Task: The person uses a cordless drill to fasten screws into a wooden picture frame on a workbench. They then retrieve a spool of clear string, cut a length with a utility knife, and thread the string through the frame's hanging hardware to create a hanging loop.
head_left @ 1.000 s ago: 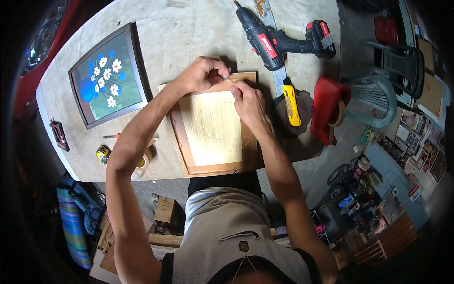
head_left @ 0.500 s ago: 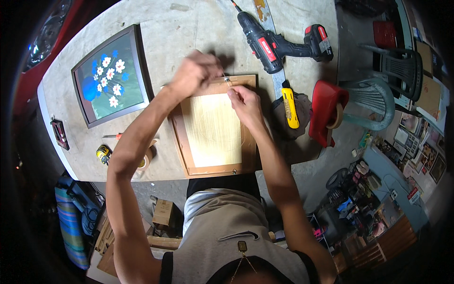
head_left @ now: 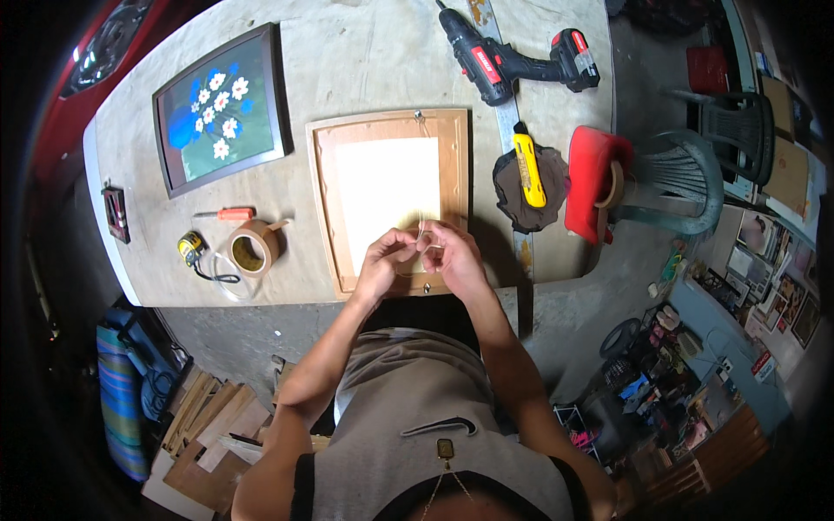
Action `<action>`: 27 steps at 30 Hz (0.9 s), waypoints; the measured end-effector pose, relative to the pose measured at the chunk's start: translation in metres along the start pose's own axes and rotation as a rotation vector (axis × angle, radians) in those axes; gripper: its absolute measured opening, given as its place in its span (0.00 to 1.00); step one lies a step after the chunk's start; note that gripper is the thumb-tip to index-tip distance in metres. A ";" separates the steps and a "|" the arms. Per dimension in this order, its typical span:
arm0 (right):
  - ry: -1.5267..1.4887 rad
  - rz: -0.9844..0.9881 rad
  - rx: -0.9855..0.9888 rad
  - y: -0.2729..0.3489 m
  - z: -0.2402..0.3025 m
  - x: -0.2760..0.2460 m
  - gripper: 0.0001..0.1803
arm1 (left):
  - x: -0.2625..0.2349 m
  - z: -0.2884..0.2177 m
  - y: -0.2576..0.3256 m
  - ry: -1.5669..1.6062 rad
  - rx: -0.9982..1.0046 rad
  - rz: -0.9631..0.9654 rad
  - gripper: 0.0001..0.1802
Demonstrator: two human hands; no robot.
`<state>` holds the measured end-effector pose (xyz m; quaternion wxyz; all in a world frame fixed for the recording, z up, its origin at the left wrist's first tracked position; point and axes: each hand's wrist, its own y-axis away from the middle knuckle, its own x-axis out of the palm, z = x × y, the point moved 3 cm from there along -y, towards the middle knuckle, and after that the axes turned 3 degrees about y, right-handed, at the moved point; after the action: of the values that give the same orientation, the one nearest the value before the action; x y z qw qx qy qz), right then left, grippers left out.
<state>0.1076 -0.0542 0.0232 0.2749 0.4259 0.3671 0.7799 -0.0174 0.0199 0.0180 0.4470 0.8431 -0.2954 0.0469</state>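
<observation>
Pale string (head_left: 421, 219) sits pinched between left hand (head_left: 382, 265) and right hand (head_left: 458, 260), above the frame's (head_left: 454, 165) near end; I'd keep it evenly taut, fingertips close.

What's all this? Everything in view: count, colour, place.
Table: 1, beige, centre
Picture frame: 1, brown, table's edge
Cord: 1, pale, over frame
Flower picture: 1, green, left
Cordless drill: 1, black, right
Metal strip: 1, silver, under drill
Utility knife: 1, yellow, on dark pad
Screwdriver: 1, orange, left
Tape measure: 1, yellow, left
Tape roll: 1, tan, left
Plastic chairs: 2, green, right
Boards: several, brown, lower left
Clutter: uncounted, mixed, right
Left hand, right hand: one each, bare, at cord
</observation>
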 end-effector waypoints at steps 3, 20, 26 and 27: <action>-0.253 0.047 0.090 0.012 -0.016 -0.010 0.12 | -0.004 0.007 0.005 -0.176 0.021 0.004 0.03; 0.425 -0.052 -0.215 0.004 -0.022 -0.031 0.07 | 0.004 0.027 0.053 -0.720 0.478 -0.405 0.10; 0.310 0.025 -0.266 0.003 -0.031 -0.028 0.07 | 0.029 0.050 0.066 -1.573 0.998 -0.189 0.19; 0.329 0.016 -0.279 0.002 -0.033 -0.027 0.08 | 0.031 0.050 0.066 -1.580 1.018 -0.190 0.24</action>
<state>0.0920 -0.0864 0.0008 0.2613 0.2535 0.2922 0.8844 -0.0372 -0.0615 0.0467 -0.3027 0.7449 -0.3870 -0.4513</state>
